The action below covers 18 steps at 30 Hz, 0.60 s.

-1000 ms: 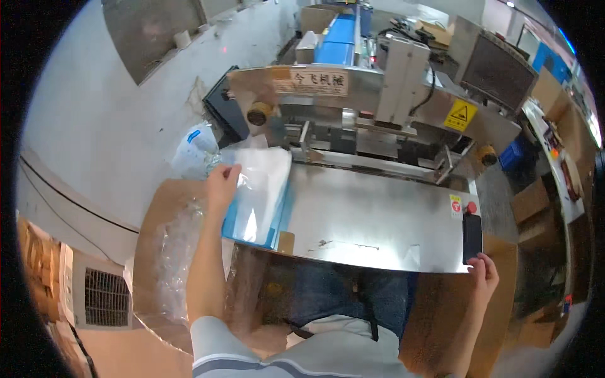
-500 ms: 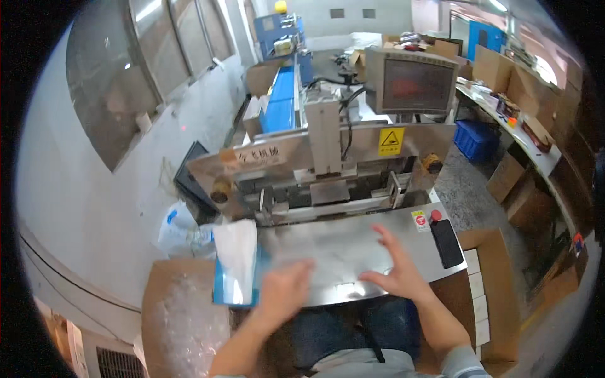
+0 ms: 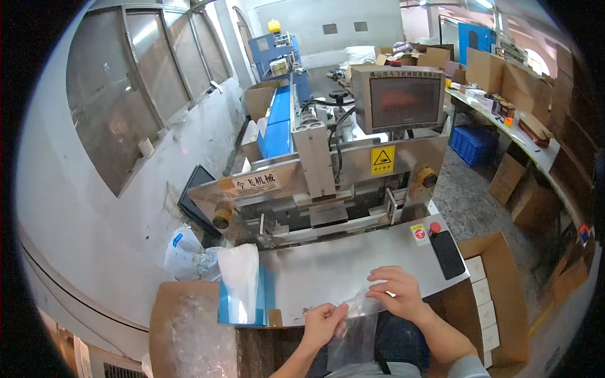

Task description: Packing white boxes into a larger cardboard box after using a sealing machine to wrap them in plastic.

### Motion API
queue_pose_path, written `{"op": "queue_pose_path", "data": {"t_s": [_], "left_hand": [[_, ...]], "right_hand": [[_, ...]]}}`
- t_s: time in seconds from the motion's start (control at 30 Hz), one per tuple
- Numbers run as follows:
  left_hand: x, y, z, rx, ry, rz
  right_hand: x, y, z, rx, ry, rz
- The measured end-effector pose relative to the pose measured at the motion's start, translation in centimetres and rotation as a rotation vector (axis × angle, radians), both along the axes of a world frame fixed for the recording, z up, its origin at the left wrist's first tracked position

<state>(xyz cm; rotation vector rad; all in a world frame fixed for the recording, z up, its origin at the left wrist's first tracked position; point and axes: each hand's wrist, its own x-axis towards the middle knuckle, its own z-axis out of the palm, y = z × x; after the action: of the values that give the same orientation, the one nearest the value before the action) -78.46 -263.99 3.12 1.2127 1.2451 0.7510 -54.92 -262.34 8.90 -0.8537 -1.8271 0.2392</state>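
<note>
1. Both hands shared one grip on a clear plastic bag (image 3: 353,334): the left hand (image 3: 322,322) was closed on its upper left corner, and the right hand (image 3: 397,295) pinched the upper edge with bent fingers, probably to spread the mouth apart.
2. Below the grip, the bag hung limp over the near edge of the steel bench (image 3: 340,268), its top just at that edge, so it seemed free to fall open.
3. Left of the grip, a stack of clear bags (image 3: 241,283) lay in a blue tray (image 3: 265,296) on the bench, near enough for the left hand to draw from.
4. Further left and lower, an open cardboard box (image 3: 189,334) held crumpled clear plastic.
5. Right of the grip, a dark phone (image 3: 446,253) lay flat on the bench, apart from the hands, with a red button (image 3: 435,227) just beyond it.
6. Lower right of the grip, another cardboard box (image 3: 498,296) held small white cartons in rows.
7. Beyond the grip, the packing machine (image 3: 328,189) with its screen (image 3: 403,101) faced the person across the bench.
</note>
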Motion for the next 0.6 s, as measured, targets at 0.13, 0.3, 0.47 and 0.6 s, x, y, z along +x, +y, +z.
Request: {"op": "queue_pose_path", "data": {"t_s": [0.13, 0.3, 0.47, 0.6], "left_hand": [[0.3, 0.0, -3.3, 0.281, 0.051, 0.233], [1.5, 0.1, 4.2, 0.746, 0.151, 0.003], [1.1, 2.6, 4.8, 0.500, 0.369, -0.569], [-0.4, 3.3, 1.2, 0.638, 0.513, -0.670]], "right_hand": [[0.2, -0.3, -1.7, -0.098, -0.057, 0.128], [0.0, -0.4, -3.2, -0.212, -0.298, 0.215], [0.1, -0.4, -3.4, -0.273, -0.374, 0.238], [1.7, -0.5, -3.4, -0.444, -0.499, 0.268]]}}
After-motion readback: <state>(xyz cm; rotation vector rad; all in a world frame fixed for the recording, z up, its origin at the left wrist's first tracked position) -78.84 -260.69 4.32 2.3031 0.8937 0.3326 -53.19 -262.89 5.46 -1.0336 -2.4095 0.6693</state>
